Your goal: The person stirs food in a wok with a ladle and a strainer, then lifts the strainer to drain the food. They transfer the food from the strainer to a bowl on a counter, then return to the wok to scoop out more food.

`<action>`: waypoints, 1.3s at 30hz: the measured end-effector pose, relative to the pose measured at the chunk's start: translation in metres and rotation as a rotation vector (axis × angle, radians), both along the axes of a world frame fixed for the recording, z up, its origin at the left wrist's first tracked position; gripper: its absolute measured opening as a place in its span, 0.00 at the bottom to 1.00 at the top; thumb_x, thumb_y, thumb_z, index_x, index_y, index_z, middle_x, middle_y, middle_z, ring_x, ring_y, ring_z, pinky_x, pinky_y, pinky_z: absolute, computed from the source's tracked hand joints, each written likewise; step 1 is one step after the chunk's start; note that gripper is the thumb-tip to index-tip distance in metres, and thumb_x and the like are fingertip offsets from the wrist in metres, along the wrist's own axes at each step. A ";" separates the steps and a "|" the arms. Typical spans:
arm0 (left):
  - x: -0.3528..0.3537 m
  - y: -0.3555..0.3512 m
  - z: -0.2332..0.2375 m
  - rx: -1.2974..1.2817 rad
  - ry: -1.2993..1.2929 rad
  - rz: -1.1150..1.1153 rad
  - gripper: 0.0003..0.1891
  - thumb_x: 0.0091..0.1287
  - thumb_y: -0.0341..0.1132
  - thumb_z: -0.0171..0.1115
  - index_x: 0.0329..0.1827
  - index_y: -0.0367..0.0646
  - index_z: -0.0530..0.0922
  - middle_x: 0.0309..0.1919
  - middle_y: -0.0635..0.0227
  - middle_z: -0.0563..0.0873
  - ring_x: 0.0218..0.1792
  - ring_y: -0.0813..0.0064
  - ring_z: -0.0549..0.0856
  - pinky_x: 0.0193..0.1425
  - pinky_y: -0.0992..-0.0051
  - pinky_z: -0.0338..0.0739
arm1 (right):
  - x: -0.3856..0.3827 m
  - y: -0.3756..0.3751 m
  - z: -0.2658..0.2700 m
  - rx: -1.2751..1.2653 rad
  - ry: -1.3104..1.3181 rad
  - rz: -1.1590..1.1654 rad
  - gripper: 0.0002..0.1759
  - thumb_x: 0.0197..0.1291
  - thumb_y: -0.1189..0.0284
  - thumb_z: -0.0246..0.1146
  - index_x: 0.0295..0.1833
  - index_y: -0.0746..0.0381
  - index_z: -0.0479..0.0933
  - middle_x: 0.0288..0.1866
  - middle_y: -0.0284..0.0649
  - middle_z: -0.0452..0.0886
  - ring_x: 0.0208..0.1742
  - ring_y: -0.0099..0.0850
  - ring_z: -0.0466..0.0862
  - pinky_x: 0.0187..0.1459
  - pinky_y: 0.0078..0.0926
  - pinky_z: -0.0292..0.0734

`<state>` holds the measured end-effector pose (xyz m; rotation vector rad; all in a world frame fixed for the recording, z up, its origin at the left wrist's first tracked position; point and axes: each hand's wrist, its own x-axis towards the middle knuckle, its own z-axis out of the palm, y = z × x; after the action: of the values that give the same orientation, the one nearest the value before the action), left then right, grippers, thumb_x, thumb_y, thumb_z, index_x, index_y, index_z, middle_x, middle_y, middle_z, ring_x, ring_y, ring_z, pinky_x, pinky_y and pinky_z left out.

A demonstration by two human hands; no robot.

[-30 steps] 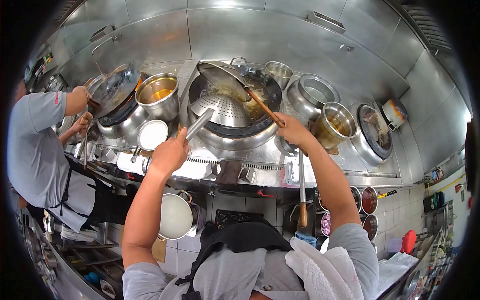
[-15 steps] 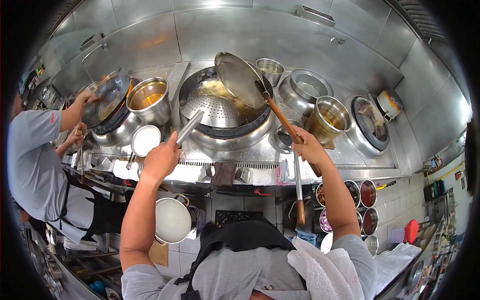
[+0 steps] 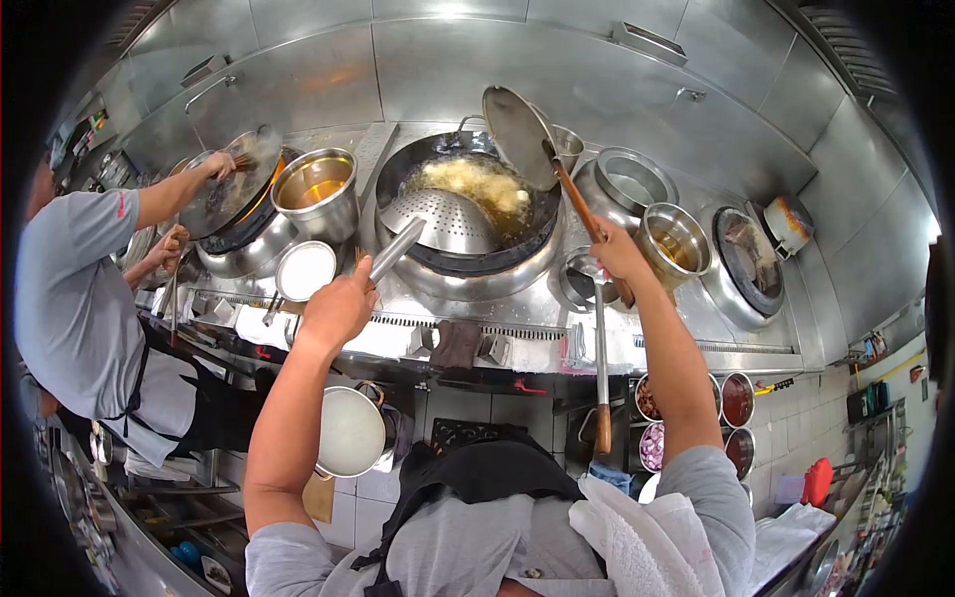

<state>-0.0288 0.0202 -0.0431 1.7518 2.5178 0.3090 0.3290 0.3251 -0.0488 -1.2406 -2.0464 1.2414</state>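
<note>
My left hand (image 3: 338,310) is closed around the metal handle of a perforated skimmer (image 3: 443,221), whose bowl rests low over the near side of a large wok (image 3: 391,165). Pale yellow pieces of food (image 3: 470,181) bubble in the oil beyond it. My right hand (image 3: 619,253) grips the wooden handle of a round mesh strainer (image 3: 517,137), held steeply tilted above the wok's far right side. The strainer appears to have nothing on it. Below my right hand, a wooden-ended ladle (image 3: 601,343) leans from a small pot (image 3: 577,282).
At left, a co-worker (image 3: 85,269) works at another wok (image 3: 234,199). Oil pots (image 3: 323,211) (image 3: 665,239) flank my wok, and a white bowl (image 3: 306,271) stands by my left hand. Ingredient tins (image 3: 736,391) sit at lower right, and a white-filled pot (image 3: 350,433) below.
The mesh strainer has lifted up and to the right, tilting more steeply. More frying pieces now show in the oil. My view has shifted slightly; my left hand still holds the skimmer over the wok.
</note>
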 end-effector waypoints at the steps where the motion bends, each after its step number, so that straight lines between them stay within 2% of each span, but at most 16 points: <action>1: 0.004 0.000 0.005 -0.015 0.007 0.003 0.29 0.73 0.42 0.58 0.75 0.42 0.67 0.41 0.49 0.88 0.44 0.48 0.87 0.50 0.52 0.81 | -0.003 -0.001 -0.008 -0.056 0.030 0.015 0.39 0.57 0.81 0.63 0.77 0.57 0.65 0.26 0.34 0.74 0.18 0.23 0.75 0.17 0.26 0.72; 4: 0.005 0.000 0.005 -0.017 0.013 0.001 0.29 0.73 0.42 0.58 0.75 0.42 0.67 0.41 0.49 0.88 0.44 0.48 0.87 0.50 0.52 0.81 | -0.012 -0.010 -0.023 -0.198 0.118 0.063 0.39 0.57 0.82 0.65 0.76 0.58 0.65 0.27 0.34 0.75 0.19 0.24 0.76 0.17 0.25 0.73; 7: 0.004 -0.001 0.003 0.001 0.008 -0.013 0.29 0.73 0.42 0.59 0.75 0.41 0.67 0.41 0.49 0.88 0.44 0.48 0.87 0.50 0.52 0.81 | -0.013 -0.023 -0.019 -0.223 0.099 0.111 0.38 0.58 0.81 0.66 0.75 0.59 0.65 0.27 0.34 0.75 0.20 0.24 0.76 0.19 0.24 0.74; 14: 0.008 -0.001 0.008 -0.001 -0.013 -0.014 0.29 0.72 0.42 0.59 0.75 0.40 0.67 0.41 0.49 0.88 0.43 0.47 0.87 0.50 0.53 0.81 | -0.009 -0.043 -0.001 -0.162 0.150 0.145 0.40 0.59 0.81 0.63 0.78 0.58 0.63 0.28 0.34 0.75 0.20 0.23 0.76 0.19 0.24 0.74; 17: 0.007 0.000 0.008 -0.004 0.003 -0.014 0.30 0.72 0.42 0.59 0.75 0.40 0.67 0.41 0.48 0.88 0.43 0.47 0.87 0.50 0.52 0.81 | -0.013 -0.056 0.020 -0.108 0.148 0.142 0.38 0.60 0.79 0.65 0.77 0.60 0.63 0.32 0.33 0.76 0.23 0.21 0.76 0.19 0.21 0.73; 20: 0.006 0.001 0.005 0.012 -0.002 -0.016 0.30 0.72 0.41 0.59 0.75 0.41 0.67 0.40 0.48 0.88 0.43 0.47 0.87 0.50 0.52 0.80 | -0.018 -0.064 0.032 -0.102 0.167 0.166 0.39 0.61 0.79 0.65 0.78 0.60 0.63 0.33 0.33 0.76 0.24 0.21 0.76 0.20 0.20 0.73; 23: 0.003 0.001 0.003 0.042 -0.008 -0.034 0.29 0.72 0.41 0.60 0.74 0.41 0.68 0.40 0.48 0.88 0.42 0.47 0.87 0.49 0.52 0.80 | -0.023 -0.069 0.037 -0.072 0.088 0.186 0.38 0.58 0.79 0.64 0.77 0.59 0.65 0.35 0.35 0.77 0.27 0.22 0.78 0.22 0.24 0.74; 26: 0.004 0.000 0.010 0.033 0.019 -0.032 0.29 0.71 0.40 0.61 0.73 0.40 0.69 0.39 0.50 0.88 0.42 0.47 0.87 0.49 0.53 0.81 | -0.031 -0.065 0.027 -0.028 0.041 0.223 0.38 0.61 0.77 0.64 0.78 0.57 0.64 0.33 0.32 0.75 0.26 0.20 0.76 0.22 0.21 0.73; 29: 0.003 -0.001 0.011 0.042 -0.013 -0.034 0.28 0.71 0.40 0.61 0.72 0.40 0.70 0.38 0.52 0.89 0.42 0.49 0.87 0.49 0.53 0.81 | -0.034 -0.055 0.016 -0.017 -0.059 0.246 0.39 0.60 0.76 0.64 0.78 0.55 0.64 0.33 0.32 0.76 0.26 0.21 0.76 0.22 0.22 0.74; 32: 0.010 -0.003 0.021 0.011 -0.004 -0.007 0.28 0.70 0.39 0.61 0.72 0.41 0.70 0.39 0.54 0.89 0.42 0.49 0.88 0.49 0.53 0.81 | -0.034 -0.049 0.008 -0.028 -0.104 0.196 0.39 0.59 0.76 0.64 0.78 0.54 0.64 0.33 0.32 0.76 0.26 0.21 0.77 0.22 0.22 0.75; 35: 0.011 -0.003 0.022 0.011 -0.007 0.001 0.29 0.70 0.40 0.61 0.73 0.42 0.69 0.39 0.53 0.89 0.42 0.49 0.88 0.49 0.53 0.81 | -0.029 -0.040 0.004 -0.034 -0.078 0.131 0.39 0.57 0.75 0.66 0.76 0.54 0.67 0.34 0.38 0.79 0.25 0.25 0.79 0.23 0.27 0.77; 39: 0.009 -0.002 0.020 -0.002 0.010 0.002 0.30 0.71 0.40 0.61 0.74 0.42 0.68 0.39 0.51 0.89 0.42 0.48 0.87 0.50 0.53 0.81 | -0.020 -0.028 0.007 -0.029 -0.021 0.080 0.39 0.57 0.76 0.66 0.76 0.53 0.67 0.35 0.36 0.78 0.25 0.24 0.78 0.22 0.26 0.76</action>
<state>-0.0199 0.0180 -0.0231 1.7552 2.5258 0.2976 0.3085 0.2970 -0.0420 -1.2005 -2.1186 1.3034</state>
